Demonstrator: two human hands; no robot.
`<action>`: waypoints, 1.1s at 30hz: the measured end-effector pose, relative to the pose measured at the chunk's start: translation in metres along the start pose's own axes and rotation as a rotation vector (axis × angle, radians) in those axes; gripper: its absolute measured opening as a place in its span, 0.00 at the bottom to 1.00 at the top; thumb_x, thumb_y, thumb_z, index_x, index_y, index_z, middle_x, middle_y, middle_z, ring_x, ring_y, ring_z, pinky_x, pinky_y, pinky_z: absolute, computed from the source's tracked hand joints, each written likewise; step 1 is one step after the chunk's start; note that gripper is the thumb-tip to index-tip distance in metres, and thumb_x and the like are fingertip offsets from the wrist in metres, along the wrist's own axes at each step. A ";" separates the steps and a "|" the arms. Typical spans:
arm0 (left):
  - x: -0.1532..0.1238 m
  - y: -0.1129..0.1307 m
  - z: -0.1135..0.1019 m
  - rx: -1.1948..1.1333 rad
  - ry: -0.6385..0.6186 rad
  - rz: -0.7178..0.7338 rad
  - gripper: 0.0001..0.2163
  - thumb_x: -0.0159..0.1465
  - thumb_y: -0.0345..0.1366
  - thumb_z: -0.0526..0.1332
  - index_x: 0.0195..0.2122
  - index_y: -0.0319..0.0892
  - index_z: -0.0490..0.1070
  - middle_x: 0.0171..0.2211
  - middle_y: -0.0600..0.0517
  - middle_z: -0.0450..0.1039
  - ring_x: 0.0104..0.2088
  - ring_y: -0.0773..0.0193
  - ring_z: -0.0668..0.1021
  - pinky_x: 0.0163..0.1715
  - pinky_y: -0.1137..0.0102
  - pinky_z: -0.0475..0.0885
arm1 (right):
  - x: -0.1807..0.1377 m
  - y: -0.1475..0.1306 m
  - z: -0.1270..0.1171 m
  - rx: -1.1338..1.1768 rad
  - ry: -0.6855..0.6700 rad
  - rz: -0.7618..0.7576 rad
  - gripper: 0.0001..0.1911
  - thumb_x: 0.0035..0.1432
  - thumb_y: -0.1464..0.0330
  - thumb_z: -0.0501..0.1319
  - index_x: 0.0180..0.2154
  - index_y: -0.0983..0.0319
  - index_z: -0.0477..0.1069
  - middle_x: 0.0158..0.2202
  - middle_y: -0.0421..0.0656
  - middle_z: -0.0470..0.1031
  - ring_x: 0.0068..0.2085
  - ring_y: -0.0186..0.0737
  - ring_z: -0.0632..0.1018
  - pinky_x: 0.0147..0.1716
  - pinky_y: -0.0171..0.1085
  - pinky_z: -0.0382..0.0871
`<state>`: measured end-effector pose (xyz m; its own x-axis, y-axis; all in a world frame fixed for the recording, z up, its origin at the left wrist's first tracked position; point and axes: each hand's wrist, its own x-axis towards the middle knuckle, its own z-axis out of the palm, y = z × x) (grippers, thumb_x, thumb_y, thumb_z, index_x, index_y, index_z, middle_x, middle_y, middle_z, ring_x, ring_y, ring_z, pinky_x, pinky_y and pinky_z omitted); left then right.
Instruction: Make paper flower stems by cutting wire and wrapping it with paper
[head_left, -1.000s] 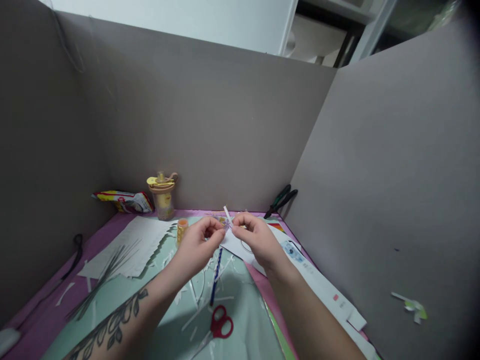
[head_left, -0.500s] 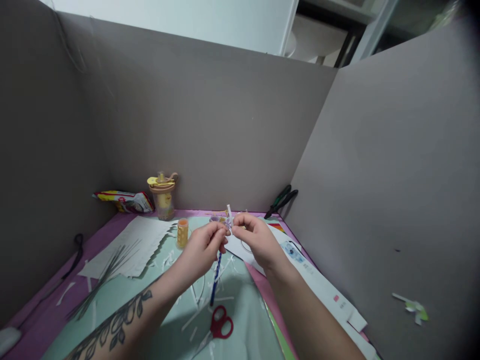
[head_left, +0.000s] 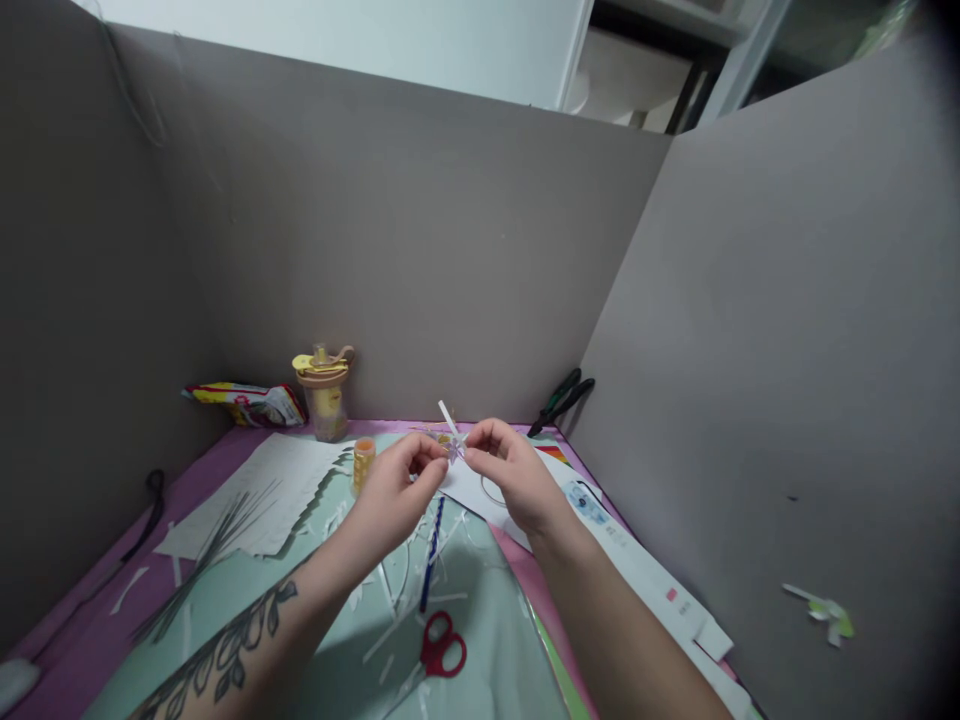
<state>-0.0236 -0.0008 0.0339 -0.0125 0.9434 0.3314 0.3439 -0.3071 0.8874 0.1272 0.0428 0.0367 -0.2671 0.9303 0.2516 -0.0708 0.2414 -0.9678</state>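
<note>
A small pale lilac and white paper piece [head_left: 457,450], with a narrow white strip [head_left: 448,416] sticking up from it, is between my two hands above the mat. My right hand [head_left: 511,468] pinches its right side between thumb and fingertips. On the other side, my left hand [head_left: 409,482] has its thumb and forefinger tips together at the piece's left edge. Its exact shape is partly covered by the fingers. Below the hands lies a dark blue twisted stick [head_left: 431,560]. Red-handled scissors [head_left: 441,648] rest nearer to me.
White paper scraps [head_left: 390,630] are strewn over the pale green mat [head_left: 487,620]. Leftward lie thin wires [head_left: 217,545] on white paper [head_left: 262,470], an orange-capped jar [head_left: 364,462], a cup [head_left: 328,400] and a packet [head_left: 251,402]. Pliers [head_left: 561,402] lean at the grey partition [head_left: 420,250].
The white strip has tilted to the left, where it stood nearly upright before. My left hand has shifted slightly left and its fingers have loosened a little; the right has barely moved.
</note>
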 end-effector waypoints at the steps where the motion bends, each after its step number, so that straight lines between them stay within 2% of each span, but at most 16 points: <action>1: 0.000 0.001 0.000 0.004 -0.001 -0.003 0.05 0.58 0.36 0.56 0.31 0.41 0.67 0.21 0.57 0.65 0.19 0.71 0.66 0.21 0.75 0.61 | 0.000 -0.001 0.000 -0.028 -0.013 0.005 0.07 0.44 0.68 0.63 0.27 0.62 0.66 0.28 0.38 0.66 0.30 0.34 0.66 0.32 0.34 0.58; 12: -0.002 0.000 0.003 0.028 -0.077 -0.016 0.09 0.63 0.39 0.50 0.31 0.41 0.65 0.19 0.57 0.64 0.17 0.71 0.65 0.18 0.76 0.59 | -0.002 -0.002 0.003 -0.050 -0.037 0.041 0.07 0.44 0.68 0.62 0.25 0.63 0.65 0.23 0.36 0.64 0.25 0.30 0.61 0.27 0.33 0.54; 17: -0.002 -0.005 0.005 0.035 -0.117 0.003 0.11 0.64 0.39 0.48 0.32 0.41 0.65 0.21 0.56 0.66 0.18 0.71 0.66 0.18 0.76 0.60 | -0.002 -0.002 0.003 -0.055 -0.058 0.030 0.06 0.45 0.68 0.62 0.25 0.63 0.66 0.24 0.37 0.65 0.27 0.32 0.64 0.29 0.33 0.56; 20: -0.001 -0.006 0.006 -0.005 -0.116 -0.011 0.09 0.64 0.38 0.49 0.38 0.41 0.65 0.23 0.56 0.67 0.20 0.70 0.68 0.20 0.75 0.62 | -0.002 -0.002 0.003 -0.037 -0.053 0.026 0.06 0.45 0.68 0.62 0.24 0.63 0.66 0.24 0.36 0.65 0.27 0.32 0.64 0.29 0.33 0.56; 23: 0.000 -0.006 0.006 -0.035 -0.073 0.016 0.12 0.61 0.37 0.54 0.45 0.41 0.61 0.26 0.56 0.68 0.25 0.68 0.71 0.23 0.74 0.64 | -0.002 -0.002 0.002 -0.030 -0.016 0.021 0.06 0.44 0.69 0.62 0.24 0.63 0.65 0.24 0.36 0.64 0.27 0.31 0.63 0.29 0.33 0.55; 25: 0.001 -0.006 0.006 -0.009 -0.053 0.040 0.10 0.58 0.36 0.57 0.40 0.41 0.63 0.27 0.55 0.67 0.27 0.68 0.71 0.24 0.74 0.64 | -0.001 -0.002 0.001 -0.026 0.001 0.014 0.07 0.44 0.68 0.63 0.24 0.63 0.65 0.25 0.36 0.64 0.27 0.32 0.63 0.30 0.33 0.55; 28: 0.001 -0.004 0.004 0.036 -0.027 0.050 0.04 0.58 0.35 0.56 0.30 0.40 0.65 0.25 0.55 0.65 0.25 0.69 0.68 0.24 0.74 0.63 | 0.000 -0.001 0.001 -0.006 0.009 0.017 0.07 0.43 0.69 0.63 0.25 0.63 0.66 0.26 0.37 0.65 0.29 0.32 0.64 0.31 0.34 0.56; 33: 0.001 -0.002 0.001 0.038 0.039 0.046 0.04 0.57 0.34 0.56 0.26 0.41 0.64 0.22 0.57 0.64 0.24 0.69 0.67 0.25 0.74 0.61 | 0.001 0.001 0.000 0.067 0.031 0.013 0.12 0.42 0.68 0.65 0.32 0.62 0.67 0.30 0.38 0.67 0.33 0.34 0.67 0.34 0.34 0.58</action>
<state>-0.0231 0.0009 0.0323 -0.0321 0.9225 0.3847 0.3805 -0.3446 0.8582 0.1267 0.0436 0.0358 -0.2384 0.9417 0.2374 -0.1314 0.2109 -0.9686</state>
